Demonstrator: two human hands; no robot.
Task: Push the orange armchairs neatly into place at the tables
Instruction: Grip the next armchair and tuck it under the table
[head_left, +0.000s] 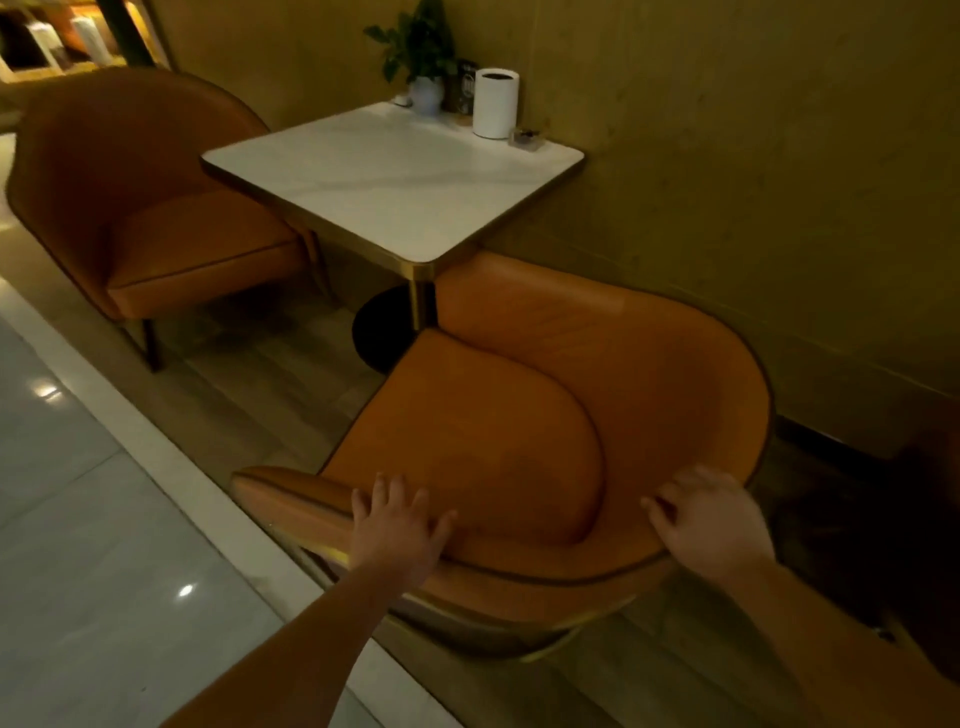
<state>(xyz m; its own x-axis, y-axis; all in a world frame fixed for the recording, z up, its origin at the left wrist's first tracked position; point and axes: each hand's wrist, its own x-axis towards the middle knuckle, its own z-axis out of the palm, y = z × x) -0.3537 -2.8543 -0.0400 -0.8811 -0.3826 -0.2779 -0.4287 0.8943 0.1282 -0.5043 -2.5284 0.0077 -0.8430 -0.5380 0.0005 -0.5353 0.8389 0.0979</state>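
1. The near armchair (519, 441) sits turned at an angle by the corner of the white tabletop (384, 176), its seat front close to the table leg.
2. The left hand (400, 525) lies flat, fingers spread, on the chair's curved back rim (pressing, not gripping).
3. The right hand (711, 519) curls over the same rim farther right, fingers hooked on it.
4. A second armchair (145, 208) faces the far side of the tabletop.
5. A potted plant (421, 57) and a white cylinder (496, 104) stand by the wall.
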